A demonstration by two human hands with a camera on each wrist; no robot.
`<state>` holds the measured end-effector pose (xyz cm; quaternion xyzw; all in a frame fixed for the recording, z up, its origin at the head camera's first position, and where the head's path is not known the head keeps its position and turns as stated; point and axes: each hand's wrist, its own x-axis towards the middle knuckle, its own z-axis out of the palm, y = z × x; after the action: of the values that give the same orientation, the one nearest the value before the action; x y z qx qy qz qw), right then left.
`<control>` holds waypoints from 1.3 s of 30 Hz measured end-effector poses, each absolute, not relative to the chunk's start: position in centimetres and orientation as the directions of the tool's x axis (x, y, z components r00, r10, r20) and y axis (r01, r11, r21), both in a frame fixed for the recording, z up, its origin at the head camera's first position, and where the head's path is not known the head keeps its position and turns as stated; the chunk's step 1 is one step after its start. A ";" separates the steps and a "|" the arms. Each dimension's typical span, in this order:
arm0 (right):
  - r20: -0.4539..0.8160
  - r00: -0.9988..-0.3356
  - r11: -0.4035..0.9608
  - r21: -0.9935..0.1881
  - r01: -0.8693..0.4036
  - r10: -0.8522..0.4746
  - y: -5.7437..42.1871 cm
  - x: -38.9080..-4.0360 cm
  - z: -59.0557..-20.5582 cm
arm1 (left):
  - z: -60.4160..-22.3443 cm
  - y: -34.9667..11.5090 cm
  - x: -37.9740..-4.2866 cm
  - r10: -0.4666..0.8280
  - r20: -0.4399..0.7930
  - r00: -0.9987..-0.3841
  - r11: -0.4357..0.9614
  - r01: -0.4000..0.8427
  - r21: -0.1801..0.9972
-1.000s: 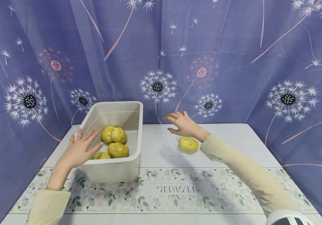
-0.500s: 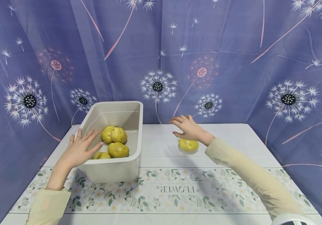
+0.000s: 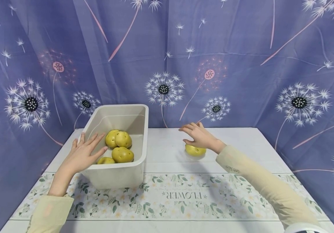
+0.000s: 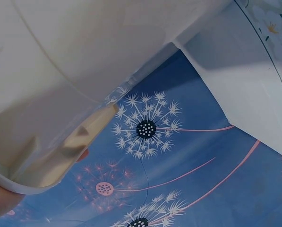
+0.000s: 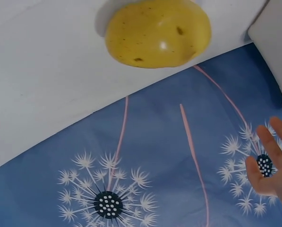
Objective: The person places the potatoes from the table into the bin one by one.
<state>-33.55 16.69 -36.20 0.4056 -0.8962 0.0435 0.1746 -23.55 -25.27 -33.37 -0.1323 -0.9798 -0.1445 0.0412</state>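
Note:
My left hand point(image 3: 82, 154) lies with fingers spread across the near left rim of a white plastic bin point(image 3: 117, 178). Part of that hand point(image 4: 1, 203) also shows at the rim in the left wrist view. Several yellow potatoes point(image 3: 122, 155) with dark eyes sit inside the bin. To its right, one more potato point(image 3: 194, 151) rests on the white tablecloth. My right hand point(image 3: 199, 136) hovers over this potato with loosely bent fingers and nothing in them, hiding its upper part. The right wrist view shows the lone potato point(image 5: 158, 34) whole, apart from the hand point(image 5: 277, 163).
A white tablecloth point(image 3: 236, 139) with a printed floral band point(image 3: 184, 207) covers the table. Behind it and at both sides hangs a purple-blue curtain point(image 3: 242, 42) with dandelion prints. The bin stands at the table's left, close to the back curtain.
My right hand has moved right and down toward the lone potato, covering more of it in the head view. The left hand, the bin and the potatoes have stayed put.

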 end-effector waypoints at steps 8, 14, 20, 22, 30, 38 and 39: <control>0.323 -0.632 0.680 0.055 -0.731 -0.705 17.4 -33.5 -37.1 | -33.4 -25.3 -23.6 0.248 0.116 -0.962 0.922 0.271 0.277; 0.331 -0.640 0.689 0.046 -0.723 -0.693 17.8 -33.5 -38.0 | -33.4 -25.3 -23.6 0.247 0.118 -0.962 0.922 0.271 0.276; 0.357 -0.633 0.691 0.050 -0.721 -0.687 18.1 -33.5 -38.6 | -33.3 -25.3 -23.5 0.246 0.119 -0.962 0.923 0.270 0.273; 0.358 -0.637 0.697 0.060 -0.714 -0.683 18.3 -33.5 -38.8 | -33.3 -25.3 -23.5 0.246 0.120 -0.962 0.923 0.270 0.274; 0.336 -0.664 0.719 0.062 -0.692 -0.668 18.9 -33.8 -40.0 | -33.4 -25.3 -23.6 0.245 0.124 -0.961 0.923 0.271 0.274; 0.312 -0.686 0.731 0.043 -0.681 -0.657 19.3 -33.9 -41.0 | -33.4 -25.3 -23.5 0.244 0.125 -0.962 0.923 0.270 0.273; 0.310 -0.688 0.732 0.041 -0.680 -0.656 19.4 -33.8 -41.1 | -33.4 -25.3 -23.5 0.244 0.125 -0.962 0.923 0.270 0.274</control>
<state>-33.83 19.36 -41.09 0.3639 -0.9179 0.0387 0.1536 -23.51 -25.26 -33.36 -0.1313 -0.9796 -0.1457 0.0444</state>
